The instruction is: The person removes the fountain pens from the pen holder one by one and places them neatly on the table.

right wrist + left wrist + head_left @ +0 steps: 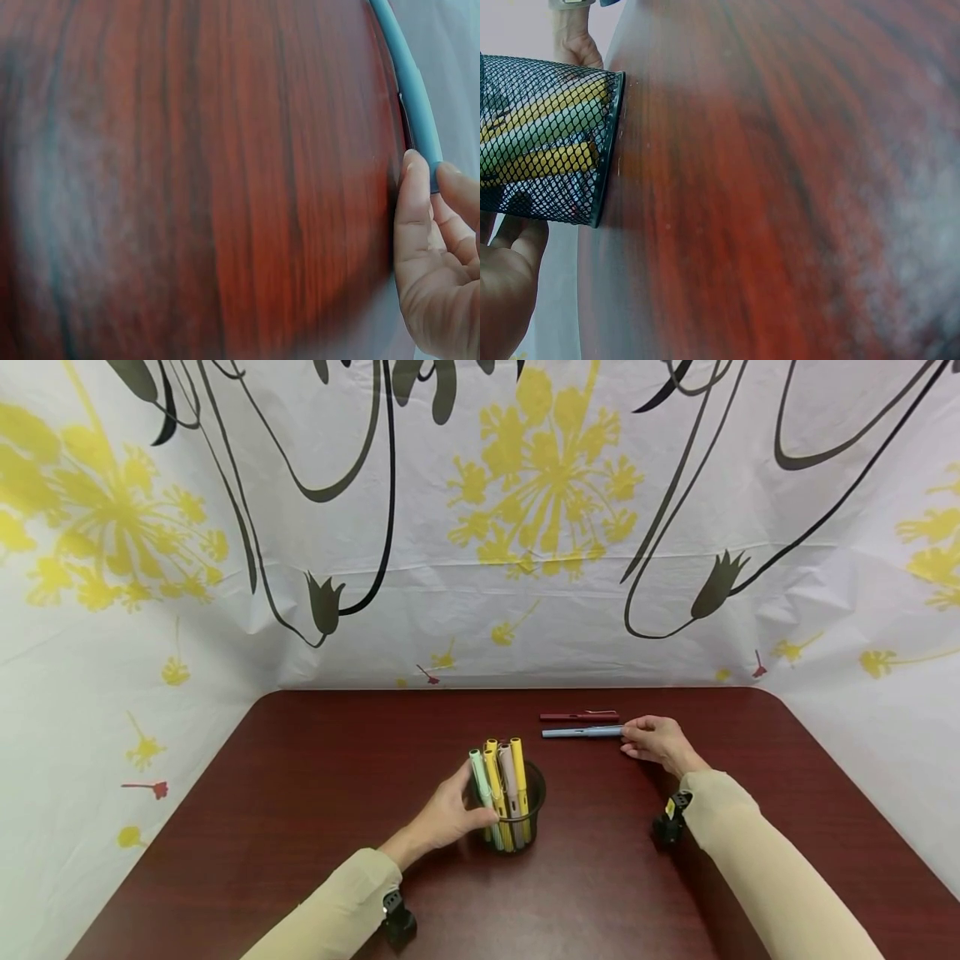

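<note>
A black mesh pen cup (536, 793) stands upright on the table, holding several pens: a mint green pen (481, 781), yellow pens (519, 777) and a greyish-mauve pen (509, 777). My left hand (448, 808) grips the cup from its left side, thumb at the front. In the left wrist view, the cup's mesh wall (555, 142) shows the pens inside. At the back right, my right hand (660, 743) pinches the right end of a light blue pen (577, 732) between thumb and fingers (411, 199). Just behind it lies a dark red pen (577, 717), roughly parallel.
The dark red wood-grain table (337, 760) has rounded far corners. A white curtain (465, 635) with yellow and grey flower prints hangs behind the table and along both sides. Each wrist wears a small black camera, one (399, 920) on the left sleeve.
</note>
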`<act>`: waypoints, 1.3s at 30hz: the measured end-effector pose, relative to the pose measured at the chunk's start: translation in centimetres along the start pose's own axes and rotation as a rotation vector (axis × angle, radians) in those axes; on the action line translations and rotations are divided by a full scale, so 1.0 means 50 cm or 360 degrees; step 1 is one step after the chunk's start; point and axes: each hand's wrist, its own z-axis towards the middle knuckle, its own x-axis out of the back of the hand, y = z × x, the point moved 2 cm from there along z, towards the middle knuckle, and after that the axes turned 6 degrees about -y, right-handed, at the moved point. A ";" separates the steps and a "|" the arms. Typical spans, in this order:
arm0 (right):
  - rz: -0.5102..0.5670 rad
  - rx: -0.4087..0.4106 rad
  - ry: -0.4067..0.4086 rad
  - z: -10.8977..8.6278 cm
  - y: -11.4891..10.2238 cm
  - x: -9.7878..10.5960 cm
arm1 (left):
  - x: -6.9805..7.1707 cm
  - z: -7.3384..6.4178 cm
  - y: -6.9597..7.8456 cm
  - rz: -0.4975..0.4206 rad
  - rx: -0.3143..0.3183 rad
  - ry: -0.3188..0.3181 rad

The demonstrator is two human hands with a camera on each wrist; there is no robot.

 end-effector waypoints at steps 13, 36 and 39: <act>-0.0199 0.0016 0.0029 0.004 0.000 0.005 | -0.001 0.001 -0.002 -0.0020 -0.0018 -0.0018; -0.0454 0.0089 0.0097 0.014 0.002 0.000 | -0.001 0.002 -0.003 -0.0065 -0.0031 -0.0014; -0.0453 0.0094 0.0096 0.014 0.003 -0.001 | -0.001 0.002 -0.004 -0.0064 -0.0030 -0.0014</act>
